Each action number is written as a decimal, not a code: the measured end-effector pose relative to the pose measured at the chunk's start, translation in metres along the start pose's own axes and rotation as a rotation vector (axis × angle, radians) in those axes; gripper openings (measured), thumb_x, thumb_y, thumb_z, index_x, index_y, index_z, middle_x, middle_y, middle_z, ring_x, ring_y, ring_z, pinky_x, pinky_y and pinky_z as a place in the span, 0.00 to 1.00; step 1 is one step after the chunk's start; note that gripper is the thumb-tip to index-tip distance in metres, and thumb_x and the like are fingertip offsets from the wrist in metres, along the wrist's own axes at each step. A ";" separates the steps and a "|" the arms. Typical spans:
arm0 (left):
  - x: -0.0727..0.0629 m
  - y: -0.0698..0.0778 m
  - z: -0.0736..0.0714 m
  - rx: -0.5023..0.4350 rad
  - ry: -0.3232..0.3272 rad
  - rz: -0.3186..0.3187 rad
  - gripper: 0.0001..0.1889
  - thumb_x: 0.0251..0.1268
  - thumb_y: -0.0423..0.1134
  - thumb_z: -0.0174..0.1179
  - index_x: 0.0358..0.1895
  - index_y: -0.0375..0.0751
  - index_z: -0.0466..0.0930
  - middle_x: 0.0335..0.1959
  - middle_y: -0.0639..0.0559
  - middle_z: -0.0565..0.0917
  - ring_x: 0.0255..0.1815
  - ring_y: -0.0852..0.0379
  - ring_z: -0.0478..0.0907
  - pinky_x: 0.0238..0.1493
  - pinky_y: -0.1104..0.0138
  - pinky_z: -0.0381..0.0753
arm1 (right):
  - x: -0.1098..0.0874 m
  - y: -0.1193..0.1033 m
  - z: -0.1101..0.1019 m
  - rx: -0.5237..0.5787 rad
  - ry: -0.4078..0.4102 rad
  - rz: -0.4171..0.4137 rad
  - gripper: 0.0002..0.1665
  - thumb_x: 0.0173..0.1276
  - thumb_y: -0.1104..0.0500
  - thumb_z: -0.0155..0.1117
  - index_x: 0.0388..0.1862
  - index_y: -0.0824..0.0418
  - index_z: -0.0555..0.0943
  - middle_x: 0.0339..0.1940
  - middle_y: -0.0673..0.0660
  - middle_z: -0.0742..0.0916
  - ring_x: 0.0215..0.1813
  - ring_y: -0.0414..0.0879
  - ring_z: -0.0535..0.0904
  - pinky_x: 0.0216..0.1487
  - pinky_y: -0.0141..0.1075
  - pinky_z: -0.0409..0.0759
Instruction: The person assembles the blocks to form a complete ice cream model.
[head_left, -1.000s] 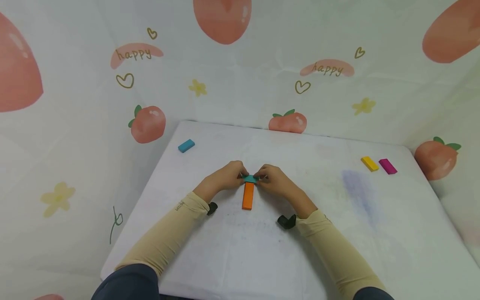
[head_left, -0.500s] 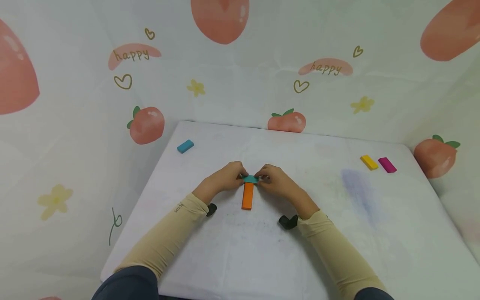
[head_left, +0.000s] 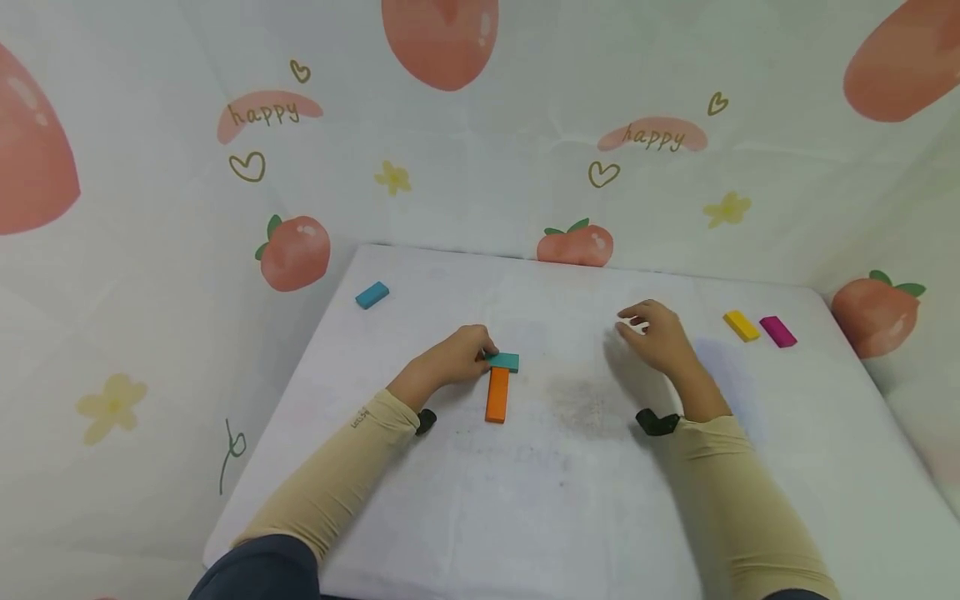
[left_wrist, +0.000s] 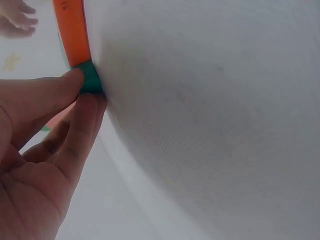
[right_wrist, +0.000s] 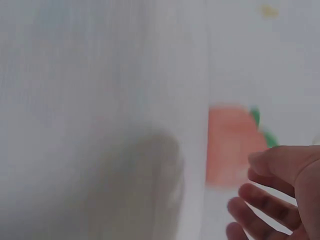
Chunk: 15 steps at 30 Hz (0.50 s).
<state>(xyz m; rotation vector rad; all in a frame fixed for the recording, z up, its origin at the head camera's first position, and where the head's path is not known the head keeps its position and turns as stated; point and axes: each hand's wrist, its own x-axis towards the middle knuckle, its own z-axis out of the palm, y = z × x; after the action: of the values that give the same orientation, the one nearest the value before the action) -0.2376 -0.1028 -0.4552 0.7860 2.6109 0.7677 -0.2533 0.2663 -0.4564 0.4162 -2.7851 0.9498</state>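
A teal block point(head_left: 505, 362) lies crosswise at the far end of an orange block point(head_left: 497, 395), so the pair makes a T on the white table. My left hand point(head_left: 457, 356) pinches the left end of the teal block between thumb and fingers, and the left wrist view shows the thumb point(left_wrist: 72, 82) on its face. My right hand point(head_left: 654, 335) is raised over the table to the right, apart from the blocks, its fingers loosely bent with nothing in them. In the right wrist view its fingers point(right_wrist: 265, 207) are spread above a shadow.
On the far left lies a blue block point(head_left: 372, 294). A yellow block point(head_left: 742, 326) and a magenta block point(head_left: 778, 332) lie side by side at the far right. Behind the table point(head_left: 450, 517) hangs a white cloth backdrop printed with peaches.
My right hand has let go of the teal block's right end and moved off to the right. The left hand stays at the block, and both blocks keep their places.
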 end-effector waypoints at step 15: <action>-0.001 0.001 0.000 -0.013 0.003 -0.007 0.16 0.74 0.27 0.63 0.61 0.27 0.83 0.56 0.40 0.83 0.52 0.50 0.82 0.60 0.61 0.85 | -0.022 0.086 -0.074 -0.149 0.178 0.328 0.26 0.79 0.56 0.55 0.63 0.76 0.80 0.61 0.81 0.77 0.63 0.75 0.74 0.63 0.69 0.72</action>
<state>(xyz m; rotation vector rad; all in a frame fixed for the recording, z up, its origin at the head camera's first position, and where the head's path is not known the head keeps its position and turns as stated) -0.2358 -0.1026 -0.4544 0.7718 2.6068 0.7838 -0.2540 0.3820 -0.4528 -0.1446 -2.7811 0.7840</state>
